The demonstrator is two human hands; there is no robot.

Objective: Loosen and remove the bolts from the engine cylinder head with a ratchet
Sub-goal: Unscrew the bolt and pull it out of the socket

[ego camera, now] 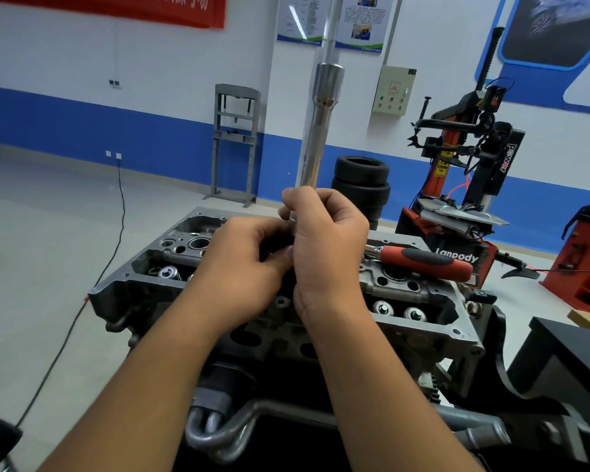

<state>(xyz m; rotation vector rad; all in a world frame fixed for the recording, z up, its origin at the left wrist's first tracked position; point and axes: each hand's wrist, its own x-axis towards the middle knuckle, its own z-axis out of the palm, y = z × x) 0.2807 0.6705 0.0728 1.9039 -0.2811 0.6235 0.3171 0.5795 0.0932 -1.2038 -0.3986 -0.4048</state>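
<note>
— Right hand (pixel 324 240) curled round the lower end of the long socket extension (pixel 315 141), held upright above the cylinder head (pixel 419 294). Left hand (pixel 249 264) tucked against it from the left, fingertips pinching at something small at the bar's base; cannot tell what, hidden by the knuckles.

— Probably freeing a bolt from the socket, or seating the bar. Best to keep the bar plumb over the head, so nothing drops into an open bore.

— Ratchet (pixel 423 262)?

— Lying across the head's top, right of the hands, red handle pointing right, untouched.

— Anything sitting in the head's wells?

— Valve springs (pixel 166 272) in the left cavity, round caps (pixel 399 310) in the right one. Bolts themselves not visible.
</note>
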